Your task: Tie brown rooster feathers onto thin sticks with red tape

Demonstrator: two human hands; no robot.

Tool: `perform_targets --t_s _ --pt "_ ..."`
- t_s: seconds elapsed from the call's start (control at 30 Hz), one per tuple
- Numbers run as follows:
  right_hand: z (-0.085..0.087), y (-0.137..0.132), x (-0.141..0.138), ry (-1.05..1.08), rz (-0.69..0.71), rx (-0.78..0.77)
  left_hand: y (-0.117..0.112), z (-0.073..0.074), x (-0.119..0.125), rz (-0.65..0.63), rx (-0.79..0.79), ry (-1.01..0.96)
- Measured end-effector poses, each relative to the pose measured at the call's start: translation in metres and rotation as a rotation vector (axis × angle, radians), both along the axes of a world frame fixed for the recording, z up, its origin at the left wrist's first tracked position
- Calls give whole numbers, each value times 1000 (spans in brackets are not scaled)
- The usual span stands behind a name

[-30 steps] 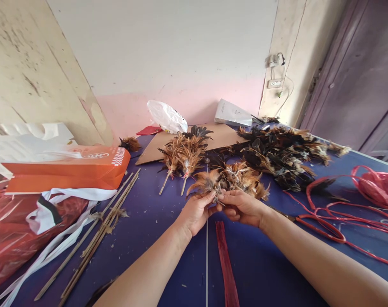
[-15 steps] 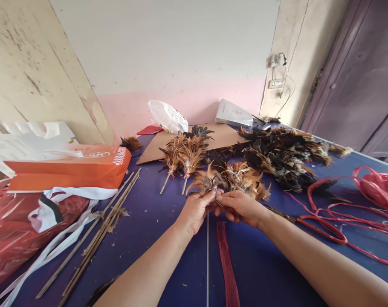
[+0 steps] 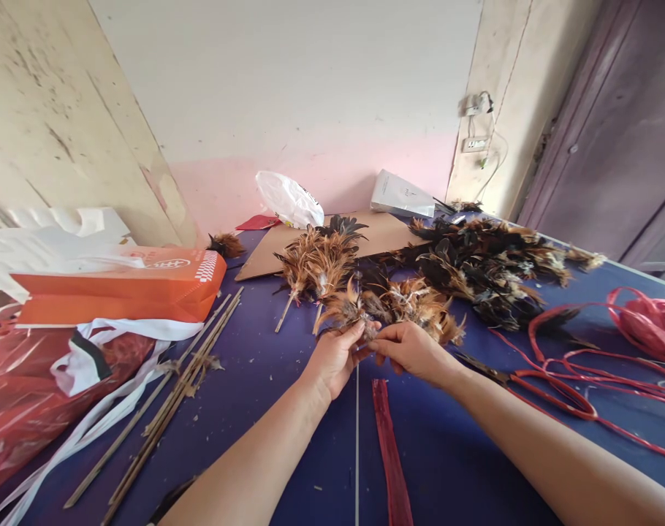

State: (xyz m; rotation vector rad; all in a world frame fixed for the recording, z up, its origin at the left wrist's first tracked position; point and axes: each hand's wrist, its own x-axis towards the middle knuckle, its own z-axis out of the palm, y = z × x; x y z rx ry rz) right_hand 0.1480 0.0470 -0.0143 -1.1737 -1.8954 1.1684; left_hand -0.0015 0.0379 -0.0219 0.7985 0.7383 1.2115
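Observation:
My left hand [image 3: 337, 356] is closed around the base of a small bunch of brown feathers [image 3: 346, 307], whose tips fan out above the thumb. Close beside it, my right hand [image 3: 406, 351] pinches at the lower end of that bunch; its fingertips partly hide what they grip. Just beyond my hands lies a loose pile of brown feathers [image 3: 417, 299]. Two feather dusters [image 3: 327, 267] with short stick ends rest farther back, to the left. Nearer to me, a flat red plastic strip [image 3: 388, 453] lies on the blue table [image 3: 447, 453].
Thin sticks [image 3: 173, 398] lie at left, beside an orange bag [image 3: 124, 292] and red plastic [image 3: 42, 394]. Dark feathers [image 3: 486, 263] are heaped at back right. Scissors [image 3: 552, 391] and tangled red plastic ribbon [image 3: 647, 321] are at right. Cardboard [image 3: 261, 256] lies behind.
My right hand has shifted slightly at the base of the feather bunch, its fingers drawn up closer together. My left hand keeps its hold in nearly the same place.

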Motion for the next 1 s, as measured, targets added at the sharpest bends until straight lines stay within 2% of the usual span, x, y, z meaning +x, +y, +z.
perform_targets --t_s 0.27,0.43,0.67,0.83,1.0 --pt "3 2 4 26 9 -95 4 -4 -2 7 -59 -66" --pt "2 2 4 -48 35 26 3 -2 -4 -10 -49 -30" --pt "-5 2 -1 -74 -28 110 1 -3 -2 -37 -65 -10" --pt "-4 3 0 -47 35 45 0 -2 -1 -15 -72 -8" --pt "-5 5 1 -6 -21 13 3 -4 -3 25 -76 -36"
